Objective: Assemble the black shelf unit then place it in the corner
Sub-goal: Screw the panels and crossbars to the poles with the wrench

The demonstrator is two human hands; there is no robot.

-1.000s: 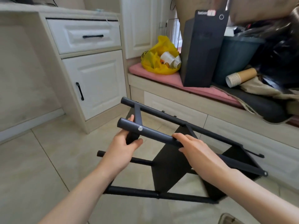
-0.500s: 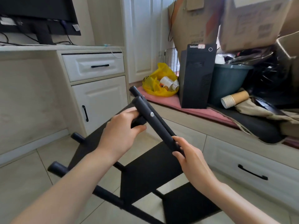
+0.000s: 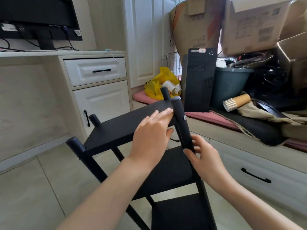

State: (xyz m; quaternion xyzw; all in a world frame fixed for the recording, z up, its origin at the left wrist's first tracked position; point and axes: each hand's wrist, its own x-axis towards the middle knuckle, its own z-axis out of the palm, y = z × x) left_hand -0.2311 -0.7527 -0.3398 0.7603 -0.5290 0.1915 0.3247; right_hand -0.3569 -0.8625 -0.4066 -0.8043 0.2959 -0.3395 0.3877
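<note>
The black shelf unit (image 3: 116, 127) stands nearly upright in the middle of the view, its top board tilted a little and round black posts at its corners. Two lower boards show beneath it. My left hand (image 3: 152, 135) holds the top board's near right edge, fingers flat on top and thumb under it. My right hand (image 3: 199, 156) grips the near right post (image 3: 181, 123) just below a silver screw head.
A white desk cabinet (image 3: 99, 97) with drawers stands at the left, a monitor (image 3: 38, 19) on top. A low bench with drawers (image 3: 249, 163) at the right carries a black computer tower (image 3: 198, 80), a yellow bag (image 3: 159, 83), paper cups (image 3: 235, 102) and cardboard boxes (image 3: 249, 24). Tiled floor (image 3: 33, 188) lies below.
The shelf unit has swung from lying on its side to nearly upright. My left hand shifted from the post onto the top board's edge; my right hand stayed on the post.
</note>
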